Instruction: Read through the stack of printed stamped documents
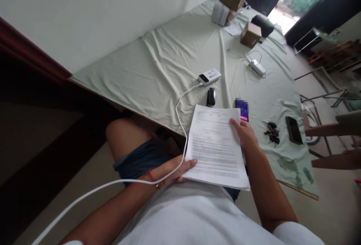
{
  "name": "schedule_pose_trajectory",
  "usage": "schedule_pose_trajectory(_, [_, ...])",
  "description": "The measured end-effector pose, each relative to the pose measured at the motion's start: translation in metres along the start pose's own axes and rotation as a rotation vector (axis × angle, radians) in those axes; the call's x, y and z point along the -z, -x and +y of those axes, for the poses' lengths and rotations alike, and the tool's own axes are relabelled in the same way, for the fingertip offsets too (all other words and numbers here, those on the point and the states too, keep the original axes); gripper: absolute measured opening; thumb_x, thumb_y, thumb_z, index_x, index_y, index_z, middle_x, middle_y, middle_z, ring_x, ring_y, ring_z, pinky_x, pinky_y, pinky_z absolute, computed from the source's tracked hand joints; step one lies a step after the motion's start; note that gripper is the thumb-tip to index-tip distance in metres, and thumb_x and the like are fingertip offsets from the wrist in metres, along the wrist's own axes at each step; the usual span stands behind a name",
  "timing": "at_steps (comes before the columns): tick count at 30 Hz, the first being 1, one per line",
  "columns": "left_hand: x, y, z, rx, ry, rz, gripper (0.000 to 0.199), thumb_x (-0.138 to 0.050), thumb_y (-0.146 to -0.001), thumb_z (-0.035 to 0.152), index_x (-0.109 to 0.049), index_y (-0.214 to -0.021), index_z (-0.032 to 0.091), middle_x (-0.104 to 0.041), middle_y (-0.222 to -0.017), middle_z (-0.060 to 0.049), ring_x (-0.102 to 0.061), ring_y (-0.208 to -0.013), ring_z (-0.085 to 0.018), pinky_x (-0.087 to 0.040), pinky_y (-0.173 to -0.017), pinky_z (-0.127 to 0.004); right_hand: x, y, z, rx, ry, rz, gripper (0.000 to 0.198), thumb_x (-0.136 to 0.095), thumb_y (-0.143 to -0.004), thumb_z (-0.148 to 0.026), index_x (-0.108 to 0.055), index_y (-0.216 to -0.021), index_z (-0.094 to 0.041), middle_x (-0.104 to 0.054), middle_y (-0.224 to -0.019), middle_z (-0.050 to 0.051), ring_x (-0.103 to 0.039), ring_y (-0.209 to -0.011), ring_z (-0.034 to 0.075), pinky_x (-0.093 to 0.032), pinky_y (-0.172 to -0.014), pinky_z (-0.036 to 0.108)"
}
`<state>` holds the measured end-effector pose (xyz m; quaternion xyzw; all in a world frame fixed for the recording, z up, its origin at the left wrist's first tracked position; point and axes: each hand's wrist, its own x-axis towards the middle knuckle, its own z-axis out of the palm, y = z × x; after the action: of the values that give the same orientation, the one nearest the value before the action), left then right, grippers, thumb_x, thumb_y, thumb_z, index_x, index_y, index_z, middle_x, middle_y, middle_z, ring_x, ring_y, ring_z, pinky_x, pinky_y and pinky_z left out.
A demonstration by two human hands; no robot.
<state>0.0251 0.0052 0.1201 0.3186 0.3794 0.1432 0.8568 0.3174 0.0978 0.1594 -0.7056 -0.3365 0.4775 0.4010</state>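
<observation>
- Left hand [182,168]: partly closed at the lower left edge of the paper stack [216,147], thumb on top, fingers mostly hidden; I read this as support from below.
- Right hand [246,134]: folded round the upper right edge, thumb on the print; I judge that the two opposed holds stop the sheets sliding.
- Paper stack: print upward, spanning in view the near edge of the cloth-covered table [175,64], facing the wearer, presumably for legibility.
- White cable [121,180]: crosses the left forearm [113,209]; its slack, I suppose, allows movement.
- Lit phone [244,111]: partly covered by the stack.
- Black stapler [211,96], as I take it: just beyond the top edge, conveniently near.
- Keys [272,133] and dark phone [294,130]: to the right, apart from the paper.
- Power bank [210,76]: farther off, joined to the cable.
- Cardboard boxes [250,34]: far end, seemingly set aside.
</observation>
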Motion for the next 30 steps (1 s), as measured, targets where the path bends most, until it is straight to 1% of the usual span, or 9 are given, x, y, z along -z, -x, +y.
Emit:
schedule_pose_trajectory(5, [-0.003,-0.001,0.013,-0.003,-0.045,0.027,0.063,-0.073,-0.074,0.073,-0.067,-0.094,0.014,-0.055,-0.064,0.001,-0.028,-0.048,-0.006,-0.019,-0.041,-0.024,0.002,-0.017,-0.005,0.003,0.062,-0.042,0.02,-0.073,-0.078,-0.037,-0.075,-0.083,-0.017,-0.075,-0.066,0.004,-0.068,-0.054,0.019,-0.05,-0.049,0.026])
schedule_pose_trajectory(8, [0.002,-0.005,0.011,0.013,-0.045,0.011,0.064,-0.07,-0.077,0.074,-0.066,-0.097,0.014,-0.052,-0.058,0.003,-0.026,-0.043,-0.005,-0.019,-0.038,-0.024,0.0,-0.024,-0.003,-0.027,0.083,-0.038,0.017,-0.071,-0.08,-0.034,-0.075,-0.081,-0.017,-0.074,-0.064,0.005,-0.068,-0.054,0.02,-0.048,-0.048,0.025])
schedule_pose_trajectory(12, [0.003,-0.007,0.008,0.025,-0.05,0.026,0.068,-0.07,-0.075,0.076,-0.066,-0.104,0.014,-0.058,-0.065,0.001,-0.027,-0.042,-0.004,-0.02,-0.036,-0.023,-0.002,-0.027,-0.002,-0.033,0.111,-0.037,0.016,-0.071,-0.08,-0.033,-0.075,-0.08,-0.018,-0.074,-0.064,0.005,-0.067,-0.055,0.019,-0.047,-0.047,0.024])
schedule_pose_trajectory(16, [0.002,-0.007,0.006,0.039,-0.094,0.022,0.074,-0.065,-0.076,0.08,-0.068,-0.109,0.013,-0.053,-0.055,0.003,-0.027,-0.039,-0.006,-0.02,-0.035,-0.024,0.0,-0.026,0.001,0.004,0.149,-0.064,0.021,-0.071,-0.08,-0.038,-0.075,-0.079,-0.017,-0.075,-0.067,0.004,-0.066,-0.054,0.018,-0.046,-0.046,0.024])
schedule_pose_trajectory(19, [0.002,-0.008,0.004,0.04,-0.113,0.046,0.076,-0.065,-0.077,0.079,-0.068,-0.114,0.013,-0.052,-0.053,0.003,-0.028,-0.039,-0.006,-0.02,-0.036,-0.024,0.0,-0.027,0.005,0.024,0.147,-0.083,0.024,-0.07,-0.08,-0.042,-0.074,-0.079,-0.018,-0.075,-0.068,0.004,-0.066,-0.052,0.017,-0.045,-0.045,0.023])
schedule_pose_trajectory(23, [0.004,-0.01,0.003,0.048,-0.123,0.063,0.073,-0.065,-0.076,0.081,-0.069,-0.102,0.013,-0.049,-0.052,0.003,-0.026,-0.039,-0.006,-0.017,-0.036,-0.024,-0.004,-0.03,0.007,0.016,0.104,-0.1,0.024,-0.069,-0.08,-0.041,-0.073,-0.078,-0.017,-0.076,-0.069,0.005,-0.066,-0.052,0.018,-0.046,-0.045,0.023])
schedule_pose_trajectory(27, [0.006,-0.013,0.004,0.049,-0.103,0.067,0.067,-0.066,-0.076,0.079,-0.069,-0.094,0.014,-0.047,-0.053,0.003,-0.025,-0.039,-0.006,-0.018,-0.036,-0.025,-0.004,-0.031,0.006,0.009,0.104,-0.059,0.023,-0.069,-0.08,-0.04,-0.072,-0.077,-0.017,-0.075,-0.067,0.005,-0.065,-0.052,0.018,-0.046,-0.045,0.024])
schedule_pose_trajectory(29, [0.006,-0.015,0.007,0.049,-0.089,0.051,0.069,-0.066,-0.075,0.08,-0.069,-0.09,0.013,-0.047,-0.053,0.002,-0.025,-0.039,-0.006,-0.018,-0.035,-0.025,-0.003,-0.031,0.003,0.04,0.165,-0.029,0.023,-0.067,-0.082,-0.039,-0.073,-0.08,-0.017,-0.075,-0.07,0.006,-0.067,-0.057,0.02,-0.05,-0.051,0.026])
schedule_pose_trajectory(30, [0.006,-0.016,0.008,0.049,-0.085,0.044,0.07,-0.067,-0.073,0.081,-0.07,-0.09,0.012,-0.047,-0.053,0.002,-0.025,-0.038,-0.006,-0.018,-0.035,-0.025,-0.002,-0.031,0.002,0.079,0.24,0.003,0.022,-0.066,-0.082,-0.038,-0.073,-0.084,-0.017,-0.076,-0.073,0.007,-0.069,-0.063,0.022,-0.053,-0.057,0.028])
